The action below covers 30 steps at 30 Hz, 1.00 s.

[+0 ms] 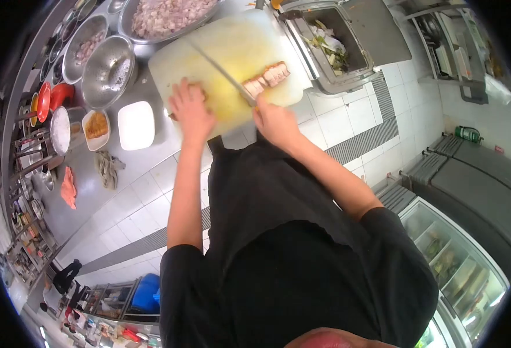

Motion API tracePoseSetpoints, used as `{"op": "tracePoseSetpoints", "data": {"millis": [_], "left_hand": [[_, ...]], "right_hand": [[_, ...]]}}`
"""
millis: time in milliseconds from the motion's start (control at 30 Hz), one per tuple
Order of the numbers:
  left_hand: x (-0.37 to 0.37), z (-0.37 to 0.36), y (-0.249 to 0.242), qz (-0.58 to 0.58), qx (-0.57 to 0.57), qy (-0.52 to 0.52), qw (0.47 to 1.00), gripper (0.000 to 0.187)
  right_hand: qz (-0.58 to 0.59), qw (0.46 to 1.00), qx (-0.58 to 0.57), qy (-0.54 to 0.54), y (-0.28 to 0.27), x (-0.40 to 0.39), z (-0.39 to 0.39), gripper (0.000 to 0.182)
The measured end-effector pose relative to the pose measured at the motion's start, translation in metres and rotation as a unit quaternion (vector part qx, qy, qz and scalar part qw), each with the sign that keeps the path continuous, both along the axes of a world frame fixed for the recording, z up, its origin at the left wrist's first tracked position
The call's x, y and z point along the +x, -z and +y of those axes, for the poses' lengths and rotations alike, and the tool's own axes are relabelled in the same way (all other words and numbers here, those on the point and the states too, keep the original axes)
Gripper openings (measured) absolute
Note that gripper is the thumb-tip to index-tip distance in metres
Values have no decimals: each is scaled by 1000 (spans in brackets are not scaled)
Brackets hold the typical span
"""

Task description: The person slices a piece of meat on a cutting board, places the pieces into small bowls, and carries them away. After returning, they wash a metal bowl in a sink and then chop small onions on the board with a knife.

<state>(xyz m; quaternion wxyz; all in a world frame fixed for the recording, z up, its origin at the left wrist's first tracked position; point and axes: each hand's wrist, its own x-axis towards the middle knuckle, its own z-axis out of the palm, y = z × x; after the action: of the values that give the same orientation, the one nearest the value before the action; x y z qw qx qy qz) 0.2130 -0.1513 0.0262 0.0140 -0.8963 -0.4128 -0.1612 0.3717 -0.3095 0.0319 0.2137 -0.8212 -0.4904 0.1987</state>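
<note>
Here the work in hand is slicing meat on a cutting board (232, 46), seen from a head camera that looks steeply down over the person's dark apron. The right hand (275, 122) has its fingers wrapped round the handle of a long knife (220, 69), whose blade runs diagonally across the board. The left hand (190, 110) lies on the near left part of the board with its fingers curled over a small piece of meat; the piece itself is mostly hidden. A strip of meat (267, 78), pale with a browned rind, lies on the near right part of the board, just beside the blade and partly cut into slices.

By judgement, the step is mid-way: the next stroke calls for the left hand to steady the meat with its fingers tucked back from the edge.

Beyond the board stands a large tray of chopped meat (165, 14); left of the board are metal bowls (107, 69) and a white dish (135, 124); right of it, a bin of green scraps (333, 43).

No brand, label or writing can be read.
</note>
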Motion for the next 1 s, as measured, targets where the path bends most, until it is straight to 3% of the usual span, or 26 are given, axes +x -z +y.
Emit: {"op": "tracePoseSetpoints", "data": {"millis": [33, 100, 233, 333, 433, 500, 700, 833, 933, 1000], "left_hand": [[-9, 14, 11, -1, -1, 3, 1000, 59], [-18, 45, 43, -57, -168, 54, 983, 63], [17, 30, 14, -4, -249, -6, 968, 61], [26, 17, 21, -45, -274, -31, 960, 48], [13, 8, 32, -62, -353, 19, 933, 39], [2, 1, 38, -171, -426, -21, 888, 30], [6, -18, 55, -284, -379, 48, 880, 17], [8, -10, 56, -290, -341, 58, 892, 13], [6, -6, 53, -312, -339, 69, 885, 13], [3, -8, 53, -285, -351, 52, 891, 10]], "right_hand": [[2, 1000, -8, -25, 4, -6, -3, 22], [3, 998, -36, -51, 24, -10, -9, 25], [8, 998, -62, -10, 31, 8, -4, 25], [-7, 998, -68, -10, 28, 21, 4, 25], [-26, 997, -69, -27, 27, 23, 7, 24], [-32, 997, -66, -23, 22, 21, 11, 22], [-47, 996, 33, -69, -18, 16, 29, 19], [-53, 994, 48, -77, 7, 16, 25, 19], [-59, 996, -9, -64, -1, 12, 30, 18], [-55, 995, 69, -51, -15, 8, 35, 18]]}}
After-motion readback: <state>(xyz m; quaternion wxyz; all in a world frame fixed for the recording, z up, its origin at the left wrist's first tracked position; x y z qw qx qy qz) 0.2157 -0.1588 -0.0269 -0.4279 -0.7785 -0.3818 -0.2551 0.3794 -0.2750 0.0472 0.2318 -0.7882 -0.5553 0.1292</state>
